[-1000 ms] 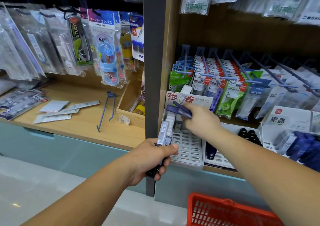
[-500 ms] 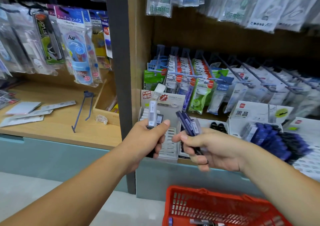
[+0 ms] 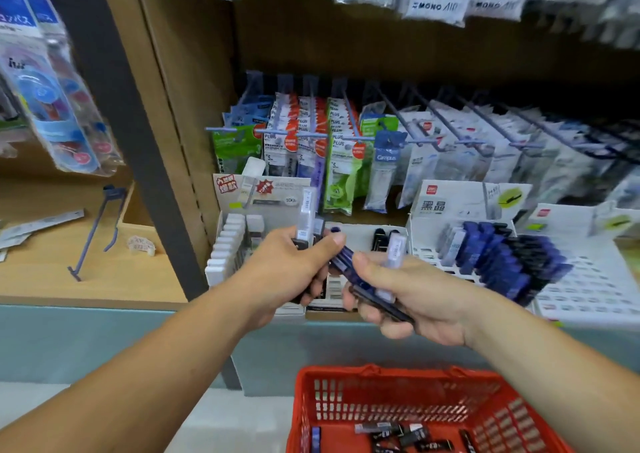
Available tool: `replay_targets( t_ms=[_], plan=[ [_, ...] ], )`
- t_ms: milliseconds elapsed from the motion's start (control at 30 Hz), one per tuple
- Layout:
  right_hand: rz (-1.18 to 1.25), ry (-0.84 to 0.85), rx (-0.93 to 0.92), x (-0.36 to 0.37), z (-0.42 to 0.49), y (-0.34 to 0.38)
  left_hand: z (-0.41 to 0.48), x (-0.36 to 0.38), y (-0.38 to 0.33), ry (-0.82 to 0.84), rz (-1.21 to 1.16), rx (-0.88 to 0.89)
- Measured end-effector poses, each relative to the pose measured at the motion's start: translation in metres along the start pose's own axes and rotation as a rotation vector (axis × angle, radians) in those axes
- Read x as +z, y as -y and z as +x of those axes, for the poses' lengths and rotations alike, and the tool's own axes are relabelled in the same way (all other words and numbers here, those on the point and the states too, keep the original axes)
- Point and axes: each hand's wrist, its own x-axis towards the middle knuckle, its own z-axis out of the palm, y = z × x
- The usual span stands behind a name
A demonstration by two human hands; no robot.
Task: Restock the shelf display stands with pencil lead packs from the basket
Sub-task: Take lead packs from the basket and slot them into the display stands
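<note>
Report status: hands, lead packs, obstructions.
Left hand grips clear packs. Right hand grips blue packs. Spare packs in red basket. Nothing blocks the display stand.

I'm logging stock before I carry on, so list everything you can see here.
Basket: one, red, floor.
Loose packs: several, dark, in basket.
Stands: several, white, on shelf.
Blue packs: many, blue, in one stand.
Hanging packets: many, green and white, pegs above.
Hook: one, blue, left shelf.
Clear pack: at least one, clear, in left hand.
Bundle: few, navy and clear, in right hand.
Left hand: fingers round clear pack.
Right hand: fingers round bundle.
</note>
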Motion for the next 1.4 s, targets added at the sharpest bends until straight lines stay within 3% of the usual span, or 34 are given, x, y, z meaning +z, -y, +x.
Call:
replay_targets(
  t_ms=[333, 500, 667, 967, 1200, 1400],
  plan=[
    [0.055, 0.017, 0.024, -0.018, 0.001, -0.010, 0.002, -0.013, 0.001, -0.075, -0.029, -0.028],
    [-0.061, -0.032, 0.005, -0.009, 0.000, -0.010, -0.007, -0.006, 0.002, 0.023, 0.016, -0.055],
    [-0.156, 0.056, 0.062, -0.001, -0.007, -0.009, -0.016, 0.004, 0.001, 0.124, 0.074, -0.053],
    [-0.133, 0.082, 0.168, 0.000, -0.007, -0.015, -0.022, 0.011, -0.001, 0.212, 0.106, 0.004],
    [0.230, -0.050, 0.175, -0.012, -0.005, -0.013, -0.017, 0.010, -0.003, 0.051, 0.158, 0.021],
    [0.478, -0.157, 0.127, -0.015, -0.004, -0.013, -0.022, 0.024, -0.003, 0.186, 0.081, -0.022]
  ],
)
